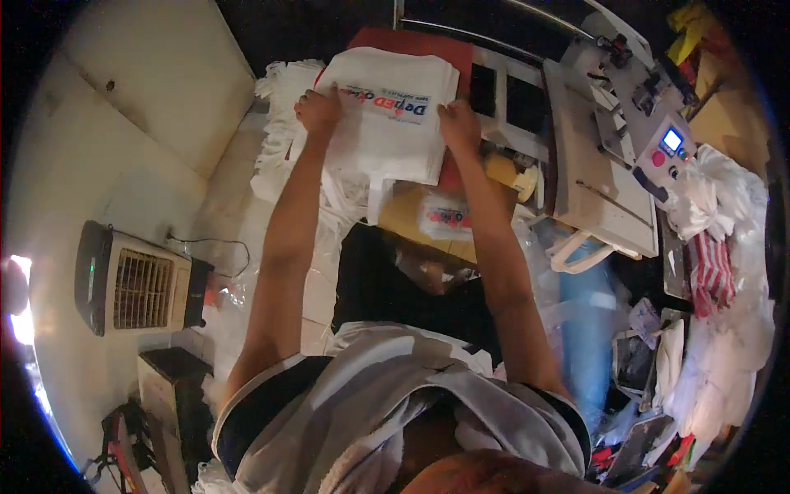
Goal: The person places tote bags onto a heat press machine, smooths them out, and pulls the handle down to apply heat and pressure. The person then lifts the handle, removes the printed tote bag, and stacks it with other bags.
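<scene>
A white cloth piece (395, 148) with a blue and red print lies flat at the top middle, on what looks like a stack of similar white cloth. My left hand (319, 113) is closed at its left edge, fingers curled. At the right edge, my right hand (459, 128) pinches the cloth beside the print. Both arms are stretched forward. A red surface (411, 39) shows behind and to the right of the cloth. To the left, a pile of white cloth with straps (280, 136) hangs down in loose folds.
Below the cloth, a yellow-brown box (399, 210) carries another white printed piece (444, 216). A machine with a lit screen and red button (661, 156) stands at right, near white plastic bags (716, 193). An air cooler (141, 280) is at left.
</scene>
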`<action>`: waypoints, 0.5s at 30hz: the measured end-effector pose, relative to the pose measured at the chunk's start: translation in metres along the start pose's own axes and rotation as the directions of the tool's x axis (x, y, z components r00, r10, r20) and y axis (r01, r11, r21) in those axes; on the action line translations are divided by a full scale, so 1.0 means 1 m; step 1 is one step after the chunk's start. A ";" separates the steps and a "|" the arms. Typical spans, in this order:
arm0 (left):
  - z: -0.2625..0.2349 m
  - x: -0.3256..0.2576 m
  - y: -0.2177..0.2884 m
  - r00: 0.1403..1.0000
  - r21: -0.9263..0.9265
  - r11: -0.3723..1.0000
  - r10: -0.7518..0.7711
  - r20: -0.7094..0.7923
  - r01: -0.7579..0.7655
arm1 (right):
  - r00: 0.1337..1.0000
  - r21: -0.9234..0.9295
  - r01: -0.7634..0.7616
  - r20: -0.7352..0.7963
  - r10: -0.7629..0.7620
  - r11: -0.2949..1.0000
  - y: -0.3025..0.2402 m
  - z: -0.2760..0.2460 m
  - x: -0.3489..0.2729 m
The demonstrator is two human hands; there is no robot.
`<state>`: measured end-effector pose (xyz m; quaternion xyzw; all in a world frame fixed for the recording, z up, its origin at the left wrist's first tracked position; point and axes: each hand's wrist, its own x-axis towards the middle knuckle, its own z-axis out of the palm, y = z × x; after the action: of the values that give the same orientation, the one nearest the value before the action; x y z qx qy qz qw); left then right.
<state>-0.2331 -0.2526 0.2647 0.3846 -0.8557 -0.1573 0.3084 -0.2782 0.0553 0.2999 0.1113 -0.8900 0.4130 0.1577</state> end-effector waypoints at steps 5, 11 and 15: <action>0.014 0.019 -0.011 0.978 -0.072 0.997 0.028 0.208 -0.013 | 0.996 0.233 -0.003 -0.083 0.023 0.973 0.058 -0.046 -0.035; 0.016 0.009 -0.006 0.966 0.083 0.995 0.030 0.257 -0.053 | 0.998 0.367 -0.030 -0.040 0.048 0.930 0.094 -0.090 -0.069; 0.010 0.003 -0.001 0.959 0.085 0.995 0.032 0.283 -0.058 | 0.997 0.434 0.067 -0.010 -0.070 0.898 0.087 -0.129 -0.082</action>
<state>-0.2407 -0.2551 0.2577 0.3526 -0.9058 -0.1635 0.1689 -0.2063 0.2150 0.2871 0.1763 -0.7717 0.5947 0.1407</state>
